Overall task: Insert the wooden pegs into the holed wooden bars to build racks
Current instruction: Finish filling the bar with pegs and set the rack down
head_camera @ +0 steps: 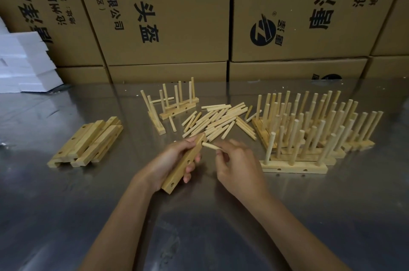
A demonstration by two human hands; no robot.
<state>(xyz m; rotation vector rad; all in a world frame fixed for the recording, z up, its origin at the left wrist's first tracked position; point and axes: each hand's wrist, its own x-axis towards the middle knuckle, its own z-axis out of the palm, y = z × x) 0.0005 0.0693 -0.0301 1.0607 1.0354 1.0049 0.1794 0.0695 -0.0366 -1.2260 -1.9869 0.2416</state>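
peg pinched in right fingers, at bar

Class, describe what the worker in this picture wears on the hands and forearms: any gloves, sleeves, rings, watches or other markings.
Nothing is worn on either side. The left hand and the right hand are bare, with no gloves, and no rings show. Both forearms are bare right down to the bottom edge of the picture: no sleeve, watch or wristband shows. The fingernails look short and unpainted.

2 hands, 1 held bar, 1 held peg, 4 white foam blocks.
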